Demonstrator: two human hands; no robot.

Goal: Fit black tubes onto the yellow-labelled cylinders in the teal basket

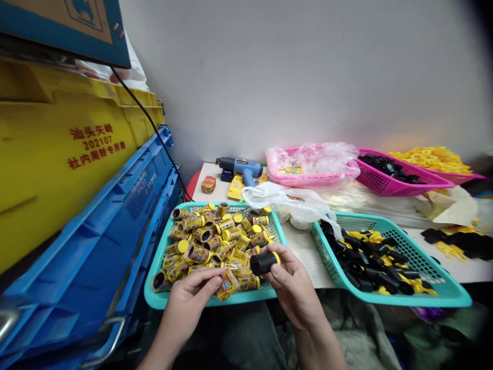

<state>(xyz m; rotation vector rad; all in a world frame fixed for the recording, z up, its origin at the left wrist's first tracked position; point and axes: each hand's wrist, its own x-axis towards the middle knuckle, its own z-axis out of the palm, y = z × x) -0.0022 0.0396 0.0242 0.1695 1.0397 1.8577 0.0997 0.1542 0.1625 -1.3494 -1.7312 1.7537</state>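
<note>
My right hand (289,280) grips a black cylinder with a yellow cap (264,262), held over the near right corner of a teal basket (154,295). My left hand (192,295) pinches a small yellow printed wrapper (227,285) at the basket's front edge. The basket is piled with several small yellow-labelled canisters (215,239). To the right, a second teal basket (435,270) holds several black cylinders with yellow parts (370,264).
Stacked blue crates (111,241) and a yellow crate (57,149) stand close at my left. On the white table (304,249) lie a blue heat gun (242,168), a plastic bag (292,203), pink baskets (389,182) and loose yellow rings (431,156).
</note>
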